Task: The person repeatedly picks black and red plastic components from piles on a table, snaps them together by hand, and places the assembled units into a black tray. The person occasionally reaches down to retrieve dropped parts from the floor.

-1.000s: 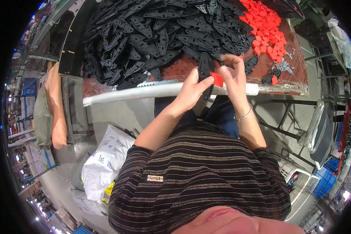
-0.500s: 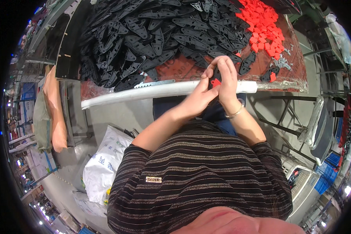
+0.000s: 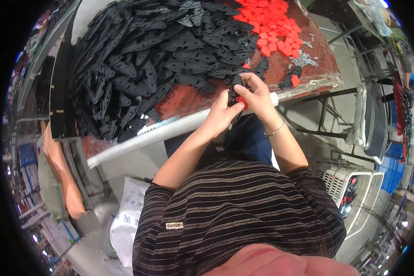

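Between my two hands, in front of the table's near edge, is a flat black plastic part (image 3: 235, 92) with a small red plastic piece (image 3: 242, 102) on it. My left hand (image 3: 221, 114) is closed on its left side, the thumb near the red piece. My right hand (image 3: 257, 95) grips it from the right, thumb against the black part and fingers curled around its far end. Beyond my hands spreads a large pile of similar black parts (image 3: 142, 57). Farther right lies a heap of red pieces (image 3: 278, 27), with small metallic bits (image 3: 304, 60) beside it.
A white padded tube (image 3: 170, 132) runs along the table's near edge, beside a toothed metal strip (image 3: 159, 124). One black part with a red piece (image 3: 295, 80) lies at the right. A white sack (image 3: 125, 221) is at lower left, a pale crate (image 3: 330, 180) at lower right.
My hands were pressed together around the black part. Now they are farther apart, the right fingers curled and more of the part showing. The whole view has turned and shifted.
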`<state>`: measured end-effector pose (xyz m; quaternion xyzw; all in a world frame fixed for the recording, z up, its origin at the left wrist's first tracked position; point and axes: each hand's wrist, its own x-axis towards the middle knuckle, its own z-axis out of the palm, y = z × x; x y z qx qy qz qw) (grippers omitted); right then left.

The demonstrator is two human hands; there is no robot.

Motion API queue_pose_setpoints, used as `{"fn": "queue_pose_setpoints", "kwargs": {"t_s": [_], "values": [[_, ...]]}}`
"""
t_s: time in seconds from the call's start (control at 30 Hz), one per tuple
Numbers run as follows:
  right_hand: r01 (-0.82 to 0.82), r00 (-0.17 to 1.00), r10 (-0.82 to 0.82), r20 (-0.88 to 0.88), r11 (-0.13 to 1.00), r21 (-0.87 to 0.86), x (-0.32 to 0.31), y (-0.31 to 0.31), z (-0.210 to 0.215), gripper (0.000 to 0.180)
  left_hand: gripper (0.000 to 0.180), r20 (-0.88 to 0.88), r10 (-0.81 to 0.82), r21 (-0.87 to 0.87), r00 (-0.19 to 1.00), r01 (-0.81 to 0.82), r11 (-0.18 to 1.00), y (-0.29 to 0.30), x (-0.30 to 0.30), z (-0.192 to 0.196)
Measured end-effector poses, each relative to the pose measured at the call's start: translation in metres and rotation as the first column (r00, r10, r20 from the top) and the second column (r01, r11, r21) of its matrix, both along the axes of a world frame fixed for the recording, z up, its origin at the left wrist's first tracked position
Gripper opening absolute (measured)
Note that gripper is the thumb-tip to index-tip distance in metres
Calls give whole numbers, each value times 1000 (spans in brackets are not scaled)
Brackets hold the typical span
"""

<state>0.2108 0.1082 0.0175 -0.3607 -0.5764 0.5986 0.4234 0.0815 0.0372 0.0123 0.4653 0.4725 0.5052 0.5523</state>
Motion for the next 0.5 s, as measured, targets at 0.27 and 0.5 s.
{"fn": "queue_pose_setpoints", "kwargs": {"t_s": [0.27, 0.5], "values": [[358, 812, -394, 431, 919, 166, 105, 79, -14, 31, 52, -735, 313, 411, 601, 29, 911, 71, 33, 18], [320, 391, -678, 622, 734, 599, 127, 106, 8, 28, 62, -953, 222, 258, 205, 167, 952, 109, 56, 17]]}}
